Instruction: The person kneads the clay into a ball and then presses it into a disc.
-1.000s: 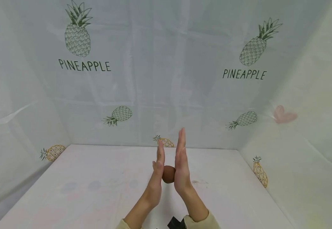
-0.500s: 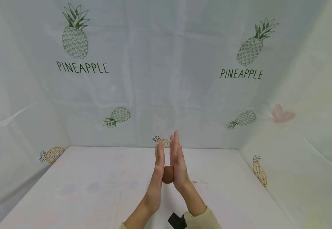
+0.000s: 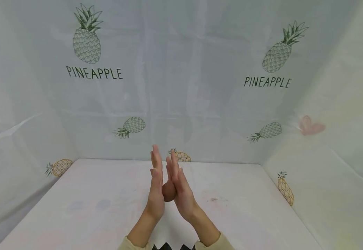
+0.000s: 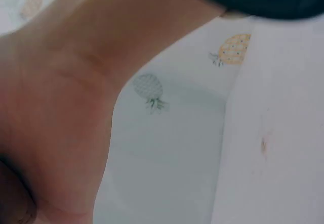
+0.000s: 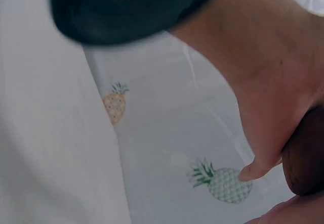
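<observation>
In the head view a smooth brown ball (image 3: pixel 168 192), perhaps clay or dough, sits between two palms above the table. My left hand (image 3: pixel 157 189) presses it from the left and my right hand (image 3: pixel 183 196) from the right. Fingers on both hands are straight and point away and up. The left fingertips reach a little higher in the picture than the right ones. At its lower left corner, the left wrist view shows part of the ball (image 4: pixel 14 196) against the palm. The right wrist view has the ball (image 5: pixel 306 155) dark at its right edge, beside the hand (image 5: pixel 273 107).
Below the hands spreads a white table (image 3: pixel 90 208) with faint stains and a small reddish-brown mark (image 3: pixel 213 199). A pale curtain (image 3: pixel 181 86) printed with pineapples encloses the back and sides. Light sleeves (image 3: pixel 217 243) and black wrist cameras (image 3: pixel 165 246) show at the bottom.
Both hands have shifted left with the ball between them. The left hand has slid forward past the right, whose fingertips were farther forward before.
</observation>
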Action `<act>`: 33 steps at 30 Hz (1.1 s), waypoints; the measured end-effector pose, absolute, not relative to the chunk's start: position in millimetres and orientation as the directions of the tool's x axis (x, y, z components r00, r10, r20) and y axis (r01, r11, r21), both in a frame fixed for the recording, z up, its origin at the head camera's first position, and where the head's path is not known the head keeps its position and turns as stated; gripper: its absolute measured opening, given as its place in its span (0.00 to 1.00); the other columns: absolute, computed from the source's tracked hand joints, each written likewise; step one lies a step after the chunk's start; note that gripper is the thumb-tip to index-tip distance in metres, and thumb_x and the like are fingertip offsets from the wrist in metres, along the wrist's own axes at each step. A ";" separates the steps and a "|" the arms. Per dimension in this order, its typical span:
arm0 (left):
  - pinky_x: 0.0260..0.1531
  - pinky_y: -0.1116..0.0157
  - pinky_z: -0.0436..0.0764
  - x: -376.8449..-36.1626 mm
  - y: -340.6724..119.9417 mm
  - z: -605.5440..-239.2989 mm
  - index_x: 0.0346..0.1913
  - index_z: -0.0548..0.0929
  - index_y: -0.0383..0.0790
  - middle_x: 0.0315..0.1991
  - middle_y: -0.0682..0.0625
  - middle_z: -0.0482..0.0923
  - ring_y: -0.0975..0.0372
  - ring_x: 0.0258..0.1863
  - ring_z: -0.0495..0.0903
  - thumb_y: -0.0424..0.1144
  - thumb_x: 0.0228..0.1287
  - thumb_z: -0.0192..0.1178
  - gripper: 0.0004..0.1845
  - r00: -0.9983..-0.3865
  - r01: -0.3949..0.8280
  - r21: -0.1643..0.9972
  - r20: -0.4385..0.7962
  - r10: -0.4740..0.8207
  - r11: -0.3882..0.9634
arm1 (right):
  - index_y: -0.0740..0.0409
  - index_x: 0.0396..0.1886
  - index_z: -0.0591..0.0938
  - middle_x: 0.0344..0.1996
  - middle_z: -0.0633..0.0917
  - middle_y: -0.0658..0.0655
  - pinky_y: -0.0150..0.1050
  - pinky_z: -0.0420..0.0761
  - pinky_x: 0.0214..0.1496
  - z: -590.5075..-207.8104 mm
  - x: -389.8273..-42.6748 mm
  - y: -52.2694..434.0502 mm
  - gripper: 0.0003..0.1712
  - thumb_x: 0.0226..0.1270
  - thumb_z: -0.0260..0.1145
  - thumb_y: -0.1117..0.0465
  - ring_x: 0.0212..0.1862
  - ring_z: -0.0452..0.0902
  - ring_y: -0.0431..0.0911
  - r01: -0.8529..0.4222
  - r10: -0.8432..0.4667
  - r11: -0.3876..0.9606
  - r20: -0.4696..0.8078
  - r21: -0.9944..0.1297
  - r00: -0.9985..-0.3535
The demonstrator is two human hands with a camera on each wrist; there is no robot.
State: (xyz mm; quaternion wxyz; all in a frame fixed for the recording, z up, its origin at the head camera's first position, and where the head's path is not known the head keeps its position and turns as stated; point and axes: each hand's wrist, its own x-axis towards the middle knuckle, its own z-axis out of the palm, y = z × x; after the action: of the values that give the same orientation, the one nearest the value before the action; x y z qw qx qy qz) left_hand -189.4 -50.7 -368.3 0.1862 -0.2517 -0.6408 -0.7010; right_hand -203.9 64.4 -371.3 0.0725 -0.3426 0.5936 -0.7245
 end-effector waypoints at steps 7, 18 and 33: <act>0.73 0.39 0.11 -202.6 -57.8 -369.8 0.86 0.29 0.64 0.85 0.66 0.20 0.63 0.83 0.16 0.57 0.84 0.22 0.34 -0.807 0.590 0.807 0.590 -0.005 -0.040 | 0.33 0.88 0.34 0.87 0.37 0.44 0.65 0.25 0.83 -361.4 -191.6 65.8 0.36 0.86 0.19 0.35 0.87 0.25 0.46 -0.331 -0.491 -0.320 0.454 -0.888 -0.744; 0.71 0.33 0.12 -207.6 -44.5 -383.2 0.86 0.30 0.56 0.86 0.62 0.23 0.58 0.85 0.19 0.59 0.85 0.24 0.35 -0.858 0.514 0.851 0.511 0.054 0.110 | 0.32 0.88 0.33 0.87 0.37 0.44 0.66 0.19 0.80 -349.4 -189.1 81.1 0.36 0.85 0.18 0.38 0.86 0.24 0.41 -0.405 -0.416 -0.345 0.525 -0.847 -0.743; 0.74 0.34 0.17 -188.5 -30.0 -386.0 0.86 0.31 0.64 0.87 0.65 0.27 0.62 0.85 0.23 0.49 0.87 0.21 0.31 -0.792 0.598 0.799 0.577 0.198 0.060 | 0.31 0.88 0.33 0.87 0.35 0.44 0.67 0.22 0.81 -355.1 -211.2 89.6 0.36 0.86 0.22 0.36 0.87 0.24 0.46 -0.394 -0.361 -0.337 0.504 -0.855 -0.785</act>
State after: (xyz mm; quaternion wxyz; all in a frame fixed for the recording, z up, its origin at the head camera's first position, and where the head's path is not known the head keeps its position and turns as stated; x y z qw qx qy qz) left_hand -188.5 -30.0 -386.0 0.1596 -0.2802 -0.7103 -0.6257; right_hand -211.2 89.6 -355.1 -0.0109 -0.3278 0.5756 -0.7491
